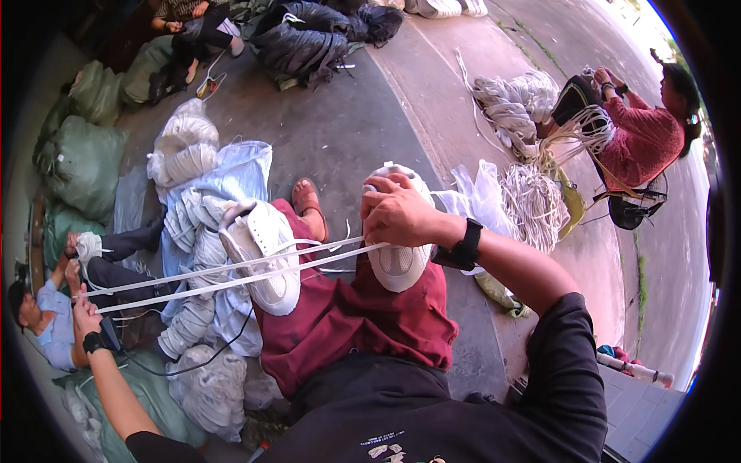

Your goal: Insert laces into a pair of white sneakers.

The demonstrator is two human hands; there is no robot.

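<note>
My right hand (395,212) grips the top of a white shoe (397,262) that rests on my dark red lap, and it pinches two white laces (224,276) there. The laces run taut to the left. My left hand (83,312), stretched far out at the left edge, holds their other ends. A second white shoe (266,255) lies on my left knee, under the laces. A black band sits on each wrist.
White shoes in a heap (202,231) lie on blue plastic to my left. A person sits on the floor at the left edge (54,324). Another person in red (641,139) handles bundles of white laces (517,104) at the right. Green sacks (81,158) and black bags (297,38) stand behind.
</note>
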